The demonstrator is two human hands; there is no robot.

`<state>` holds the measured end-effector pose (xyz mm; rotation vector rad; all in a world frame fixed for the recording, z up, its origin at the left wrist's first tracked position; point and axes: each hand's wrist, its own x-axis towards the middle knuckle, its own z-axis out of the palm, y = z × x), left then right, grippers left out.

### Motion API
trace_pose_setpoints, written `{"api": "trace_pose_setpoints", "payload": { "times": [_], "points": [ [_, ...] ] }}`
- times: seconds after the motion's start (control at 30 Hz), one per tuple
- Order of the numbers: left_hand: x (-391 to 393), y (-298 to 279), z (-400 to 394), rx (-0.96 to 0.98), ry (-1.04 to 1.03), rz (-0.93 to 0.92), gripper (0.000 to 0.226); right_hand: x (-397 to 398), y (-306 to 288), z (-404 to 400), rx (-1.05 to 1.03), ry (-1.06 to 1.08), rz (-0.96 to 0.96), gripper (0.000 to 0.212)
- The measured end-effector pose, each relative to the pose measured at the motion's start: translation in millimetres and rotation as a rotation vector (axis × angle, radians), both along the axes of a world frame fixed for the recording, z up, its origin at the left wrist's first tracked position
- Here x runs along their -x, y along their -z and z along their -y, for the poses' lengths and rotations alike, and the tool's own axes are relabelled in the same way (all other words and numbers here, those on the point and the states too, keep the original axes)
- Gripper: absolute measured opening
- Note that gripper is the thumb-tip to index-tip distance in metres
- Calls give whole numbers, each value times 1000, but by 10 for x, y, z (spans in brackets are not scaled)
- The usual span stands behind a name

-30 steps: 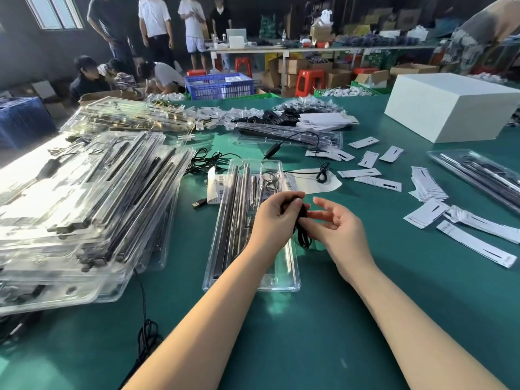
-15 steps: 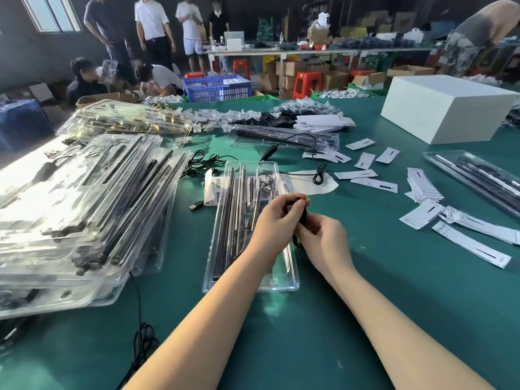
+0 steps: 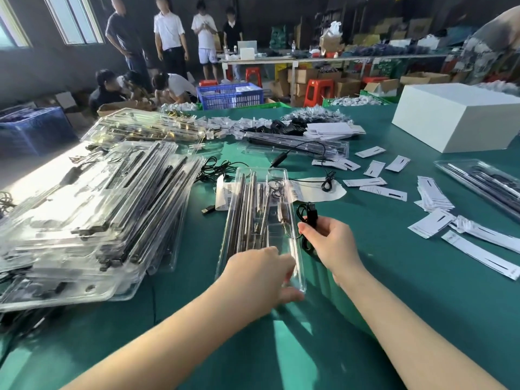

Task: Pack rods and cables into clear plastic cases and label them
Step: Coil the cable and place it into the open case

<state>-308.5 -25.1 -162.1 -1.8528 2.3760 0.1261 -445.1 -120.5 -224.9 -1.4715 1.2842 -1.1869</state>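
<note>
A long clear plastic case (image 3: 247, 190) holding dark rods lies lengthwise on the green table (image 3: 394, 305) in front of me. My left hand (image 3: 259, 277) grips the case's near end, thumb under the edge and fingers on top. My right hand (image 3: 330, 243) sits just right of the case and pinches a coiled black cable (image 3: 309, 213) with a small plug, held above the table. White paper labels (image 3: 374, 192) lie scattered to the right.
A tall pile of filled clear cases (image 3: 92, 220) covers the left of the table. Loose black cables (image 3: 216, 167) and another case (image 3: 295, 147) lie behind. A white box (image 3: 455, 119) stands far right; one more filled case (image 3: 484, 178) near the right edge. People stand and crouch beyond the table.
My left hand let go of the cable bundle and dropped to the case's near end. My right hand now holds the coiled cable alone, a little to the right.
</note>
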Motion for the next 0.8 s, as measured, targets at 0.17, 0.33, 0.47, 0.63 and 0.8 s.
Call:
{"api": "trace_pose_setpoints", "payload": {
  "times": [0.17, 0.33, 0.47, 0.63, 0.8],
  "points": [
    [-149, 294, -107, 186, 107, 28, 40, -31, -87, 84, -84, 11, -33, 12],
    [-212, 362, -95, 251, 105, -66, 33, -57, -143, 145, -385, 38, 50, 20],
    [-218, 422, -81, 384, 144, -87, 48, -48, -193, 177, -544, 0, 49, 42],
    [-181, 445, -95, 502, 84, -279, 38, -79, -309, 199, -619, -33, -33, 21],
    [-140, 389, -83, 557, 9, -414, 21, -78, -388, 159, -684, -52, -72, 17]
  ]
}}
